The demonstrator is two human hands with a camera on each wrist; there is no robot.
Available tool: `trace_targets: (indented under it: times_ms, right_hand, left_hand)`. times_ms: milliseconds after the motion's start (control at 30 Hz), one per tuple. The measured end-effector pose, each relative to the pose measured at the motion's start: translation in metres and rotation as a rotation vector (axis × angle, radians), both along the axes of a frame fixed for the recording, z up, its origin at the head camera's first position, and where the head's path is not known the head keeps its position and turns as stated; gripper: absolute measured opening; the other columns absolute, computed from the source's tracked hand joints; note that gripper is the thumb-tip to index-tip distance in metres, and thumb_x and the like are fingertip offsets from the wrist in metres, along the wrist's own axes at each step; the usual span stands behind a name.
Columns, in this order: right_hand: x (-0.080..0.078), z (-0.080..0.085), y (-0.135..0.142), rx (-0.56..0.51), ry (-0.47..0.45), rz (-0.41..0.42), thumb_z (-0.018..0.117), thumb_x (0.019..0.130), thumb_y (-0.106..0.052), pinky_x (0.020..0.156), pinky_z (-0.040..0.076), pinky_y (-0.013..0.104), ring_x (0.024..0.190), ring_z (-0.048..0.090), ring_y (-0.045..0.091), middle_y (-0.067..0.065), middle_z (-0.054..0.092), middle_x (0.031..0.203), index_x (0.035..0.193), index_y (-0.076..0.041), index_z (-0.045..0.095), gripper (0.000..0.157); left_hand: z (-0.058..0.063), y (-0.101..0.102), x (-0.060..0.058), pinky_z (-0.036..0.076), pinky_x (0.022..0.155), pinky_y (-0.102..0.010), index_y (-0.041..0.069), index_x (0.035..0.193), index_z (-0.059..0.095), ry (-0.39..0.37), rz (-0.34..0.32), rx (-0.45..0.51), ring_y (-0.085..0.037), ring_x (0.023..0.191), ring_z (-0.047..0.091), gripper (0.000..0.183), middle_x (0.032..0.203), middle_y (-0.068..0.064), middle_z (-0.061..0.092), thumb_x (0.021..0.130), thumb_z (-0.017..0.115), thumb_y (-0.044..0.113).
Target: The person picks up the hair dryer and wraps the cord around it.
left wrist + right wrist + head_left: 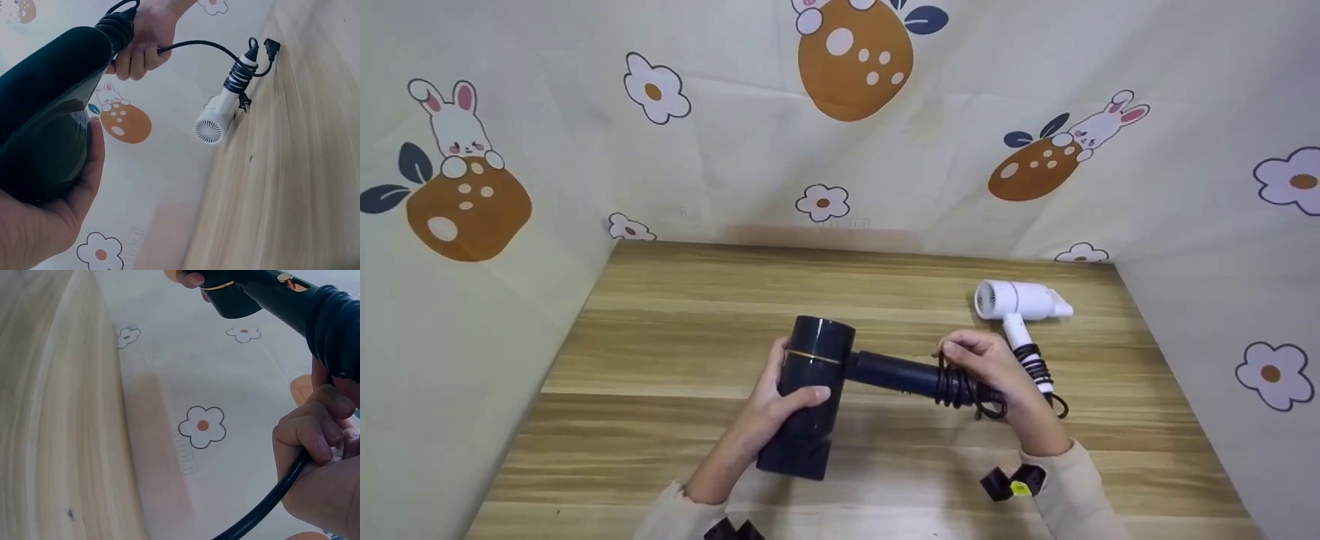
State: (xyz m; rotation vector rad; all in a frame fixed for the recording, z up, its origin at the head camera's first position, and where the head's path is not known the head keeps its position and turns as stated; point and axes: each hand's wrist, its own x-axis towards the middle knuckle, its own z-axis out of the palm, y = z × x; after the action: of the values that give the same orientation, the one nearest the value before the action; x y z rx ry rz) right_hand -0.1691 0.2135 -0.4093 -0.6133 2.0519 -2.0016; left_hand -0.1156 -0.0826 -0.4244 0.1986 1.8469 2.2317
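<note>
A dark hair dryer (819, 337) with a gold ring round its barrel is held over the wooden table, its handle extending to the right. My left hand (761, 416) grips the barrel, thumb across the front. Black cord (952, 387) is wound in several loops round the end of the handle. At that end my right hand (997, 371) holds the cord between curled fingers. In the right wrist view, a free length of cord (261, 512) runs down out of that fist. The left wrist view shows a black plug (272, 47) hanging near the table surface.
A white hair dryer (1027, 301) lies at the right back of the wooden table (675, 322), black cord (1032, 364) wrapped round its handle. Cloth (720, 142) printed with rabbits, fruit and flowers walls in the back and both sides.
</note>
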Motion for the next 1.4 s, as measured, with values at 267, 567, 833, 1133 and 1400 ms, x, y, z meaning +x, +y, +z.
trace_targets:
  times_ms: [267, 567, 833, 1133, 1400]
  right_hand:
    - [0.008, 0.001, -0.016, -0.126, -0.204, -0.109, 0.051, 0.095, -0.017, 0.063, 0.041, 0.014, 0.073, 0.048, 0.002, -0.010, 0.056, 0.080, 0.083, -0.024, 0.066, 0.020]
    - [0.012, -0.020, -0.027, -0.275, -0.282, -0.040, 0.063, 0.083, -0.044, 0.048, 0.017, 0.018, 0.048, 0.028, 0.002, -0.011, 0.042, 0.058, 0.071, -0.017, 0.051, 0.032]
    - [0.022, -0.022, -0.040, 0.071, -0.162, -0.192, 0.042, 0.099, -0.030, 0.041, 0.026, 0.016, 0.045, 0.031, 0.005, -0.003, 0.037, 0.055, 0.096, -0.002, 0.059, 0.033]
    - [0.036, -0.009, -0.049, 0.367, 0.127, -0.235, 0.041, 0.100, -0.024, 0.041, 0.030, 0.016, 0.045, 0.032, 0.000, -0.005, 0.040, 0.053, 0.095, -0.005, 0.065, 0.031]
    - [0.050, -0.005, -0.051, 0.577, 0.320, -0.313, 0.049, 0.096, -0.023, 0.053, 0.043, 0.020, 0.055, 0.042, 0.001, -0.009, 0.051, 0.063, 0.097, -0.013, 0.066, 0.020]
  left_hand:
    - [0.002, 0.004, 0.000, 0.055, 0.069, -0.045, 0.013, 0.132, 0.026, -0.027, 0.052, 0.046, -0.027, 0.084, 0.063, 0.069, 0.106, -0.016, 0.052, 0.076, 0.066, 0.011]
    - [0.008, 0.006, 0.002, 0.055, 0.067, -0.044, 0.012, 0.128, 0.027, -0.052, 0.091, 0.187, -0.030, 0.078, 0.066, 0.059, 0.103, -0.015, 0.057, 0.079, 0.060, 0.007]
    - [0.012, 0.006, 0.001, 0.055, 0.068, -0.044, 0.015, 0.129, 0.028, -0.062, 0.171, 0.234, -0.031, 0.079, 0.066, 0.054, 0.104, -0.014, 0.057, 0.082, 0.056, 0.010]
    - [0.014, 0.005, 0.000, 0.056, 0.070, -0.044, 0.013, 0.127, 0.028, -0.073, 0.243, 0.228, -0.029, 0.080, 0.066, 0.053, 0.103, -0.014, 0.057, 0.083, 0.057, 0.010]
    - [0.012, 0.006, -0.003, 0.055, 0.071, -0.042, 0.013, 0.130, 0.028, -0.074, 0.313, 0.146, -0.026, 0.081, 0.064, 0.058, 0.104, -0.013, 0.056, 0.082, 0.060, 0.011]
